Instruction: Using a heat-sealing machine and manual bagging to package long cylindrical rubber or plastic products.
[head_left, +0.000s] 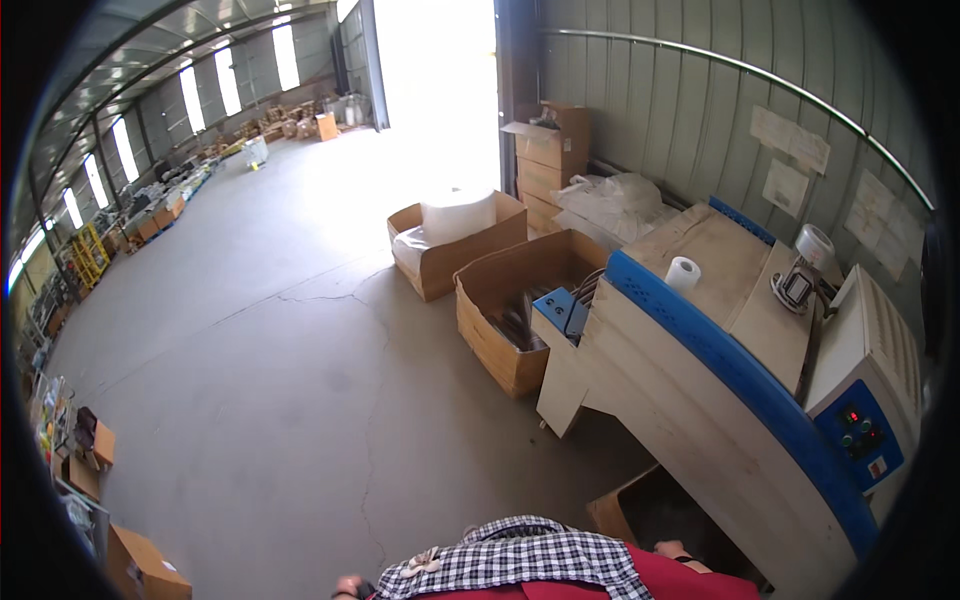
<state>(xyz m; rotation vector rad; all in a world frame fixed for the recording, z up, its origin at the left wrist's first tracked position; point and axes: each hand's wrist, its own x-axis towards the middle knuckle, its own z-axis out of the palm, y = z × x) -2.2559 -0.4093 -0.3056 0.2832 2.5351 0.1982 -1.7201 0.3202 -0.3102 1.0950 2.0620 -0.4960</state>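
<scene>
Only a small part of my left hand point(348, 585) shows at the lower edge, beside my checked apron point(520, 562). A bit of my right hand point(672, 549) shows at the end of a red sleeve point(690, 578), with a dark band at the wrist. It is nearest to an open cardboard box point(610, 517) under a large white and blue machine point(690, 420). Neither hand shows its fingers well enough to tell whether it holds anything.
Right of me, the machine carries a white roll point(683, 273) and a lit control panel point(860, 435). Beyond its end stand an open box point(490, 340) of dark items and another box point(430, 272) with a big white roll point(458, 215). Cartons point(145, 565) lie at left.
</scene>
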